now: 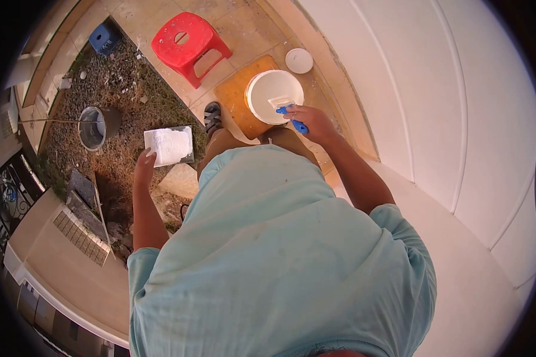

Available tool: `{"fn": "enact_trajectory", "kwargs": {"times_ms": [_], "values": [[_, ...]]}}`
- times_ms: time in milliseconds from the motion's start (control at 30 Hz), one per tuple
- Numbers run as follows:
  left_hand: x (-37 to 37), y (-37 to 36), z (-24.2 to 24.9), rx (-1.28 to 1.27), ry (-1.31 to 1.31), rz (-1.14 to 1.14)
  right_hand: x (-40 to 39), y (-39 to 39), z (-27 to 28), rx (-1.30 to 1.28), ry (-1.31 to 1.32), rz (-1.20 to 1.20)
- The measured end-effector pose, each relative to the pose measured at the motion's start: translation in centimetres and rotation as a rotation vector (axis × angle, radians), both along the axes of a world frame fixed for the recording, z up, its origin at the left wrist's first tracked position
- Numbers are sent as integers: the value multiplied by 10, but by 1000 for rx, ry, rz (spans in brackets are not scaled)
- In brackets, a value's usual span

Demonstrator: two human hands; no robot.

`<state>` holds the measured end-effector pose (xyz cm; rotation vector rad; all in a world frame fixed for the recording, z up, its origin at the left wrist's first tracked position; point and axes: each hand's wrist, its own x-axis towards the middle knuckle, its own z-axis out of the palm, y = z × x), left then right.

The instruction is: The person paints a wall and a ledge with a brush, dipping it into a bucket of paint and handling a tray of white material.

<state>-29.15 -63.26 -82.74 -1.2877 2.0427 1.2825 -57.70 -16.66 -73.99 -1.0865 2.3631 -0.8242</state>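
left hand (pixel 143 169) grips board (pixel 168 146) | right hand (pixel 313 122) clasps scraper (pixel 290 114) over bucket (pixel 274 95)

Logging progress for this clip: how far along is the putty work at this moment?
Done: the flat board in the left hand already carries a white layer, and the lid lies off the bucket. In hand: the right hand holds the blue-handled scraper with its blade in the bucket. Left: whether the white wall is coated cannot be told.

Soft, even daylight with faint shadows; strong fisheye bending and a black vignette at the corners; focus slightly soft throughout.
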Motion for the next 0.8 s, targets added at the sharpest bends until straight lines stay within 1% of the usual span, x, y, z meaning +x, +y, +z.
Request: {"fn": "enact_trajectory", "kwargs": {"times_ms": [33,67,100,133,167,233,267,300,333,367,400,467,500,567,633,667,700,733,767,800], "values": [[-1,1,7,5,3,16,-2,0,-1,87,25,110],[-7,7,22,-25,-18,-38,-5,2,-5,91,28,128],[-8,13,30,-54,-40,-94,-6,5,-9,94,120,197],[6,13,16,-36,-39,-71,-6,9,-13,99,212,260],[22,15,3,-24,-34,-66,-7,17,-18,110,216,266],[64,22,-22,39,-70,-62,-12,30,-25,397,76,379],[88,28,-36,96,-94,-12,-14,31,-23,403,80,384],[110,35,-42,150,-121,42,-15,30,-22,340,115,381],[119,46,-33,149,-204,46,-16,29,-21,275,147,378],[128,56,-24,151,-290,48,-16,29,-20,277,146,387],[148,61,-30,156,-292,56,-17,29,-19,262,148,380],[184,71,-57,247,-371,109,-19,30,-15,253,156,382],[199,75,-74,253,-366,119,-19,29,-13,292,142,386],[222,83,-97,284,-261,220,-21,23,-5,329,132,408],[191,91,-73,273,-263,277,-16,12,6,251,11,205],[164,91,-55,260,-263,319,-14,7,5,254,11,213],[145,87,-44,265,-262,326,-11,1,3,90,-32,-8],[128,83,-35,198,-229,243,-9,-3,1,-75,-74,-229],[116,80,-33,129,-196,159,-8,-5,-7,-73,-74,-224],[111,75,-40,129,-195,163,-8,-5,-21,-59,-179,-450]]}}
